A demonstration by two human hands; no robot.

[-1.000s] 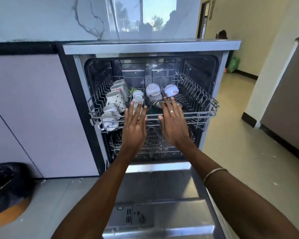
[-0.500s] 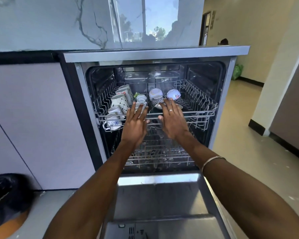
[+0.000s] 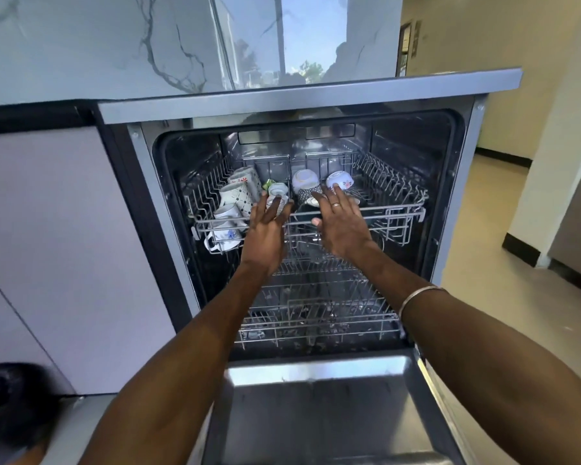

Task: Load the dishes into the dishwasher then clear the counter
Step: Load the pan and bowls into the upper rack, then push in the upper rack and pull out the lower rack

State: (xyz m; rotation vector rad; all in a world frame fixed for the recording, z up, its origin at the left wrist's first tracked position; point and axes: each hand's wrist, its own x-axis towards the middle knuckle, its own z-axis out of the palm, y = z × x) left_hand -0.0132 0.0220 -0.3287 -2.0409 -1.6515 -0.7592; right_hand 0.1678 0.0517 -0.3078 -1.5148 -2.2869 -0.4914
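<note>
The dishwasher (image 3: 463, 156) stands open, its door (image 3: 319, 397) folded down toward me. The upper rack (image 3: 399, 209) sits almost fully inside and carries patterned mugs (image 3: 235, 196) on the left and overturned bowls (image 3: 337, 179) in the middle. My left hand (image 3: 265, 229) lies flat with straight fingers against the rack's front rail. Beside it, my right hand (image 3: 342, 226) presses the same rail, fingers straight, a ring on one finger. The lower rack (image 3: 316, 313) is inside below, its contents dark and hard to tell.
A marble counter (image 3: 114, 55) runs above the dishwasher, with pale cabinet fronts (image 3: 47, 246) to the left. A black bin (image 3: 10, 404) stands at the lower left. Tiled floor (image 3: 517, 297) opens to the right, toward a doorway.
Both hands have pushed the upper rack from partly pulled out to nearly inside the dishwasher. The view has moved closer and tilted up a little.
</note>
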